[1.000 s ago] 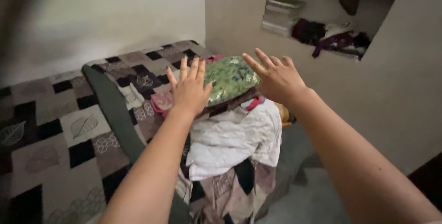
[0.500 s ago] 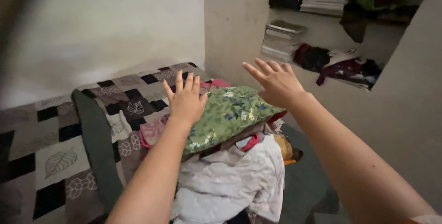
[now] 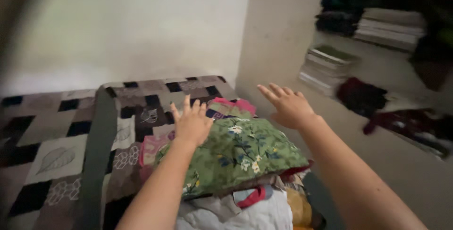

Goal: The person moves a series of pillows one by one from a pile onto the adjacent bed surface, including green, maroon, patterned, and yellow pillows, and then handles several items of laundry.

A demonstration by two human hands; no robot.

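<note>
Hands are open, holding nothing. Left hand (image 3: 191, 125) rests on the green flowery cloth (image 3: 236, 157); right hand (image 3: 289, 107) hovers beside it. Clothes pile (image 3: 245, 211) on the bed (image 3: 61, 149) looks unsorted.

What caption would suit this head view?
Both open hands, left and right, reach over a green floral cloth atop a clothes pile on the bed.

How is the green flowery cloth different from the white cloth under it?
The green flowery cloth is patterned with leaves and small blossoms; the white cloth is plain. The green flowery cloth sits on top of the pile, near the left hand and the right hand; the white cloth lies lower, mostly covered, with no hand by it. The green one looks smooth and domed, the white one crumpled. Both are fabric in one heap on the bed.
</note>
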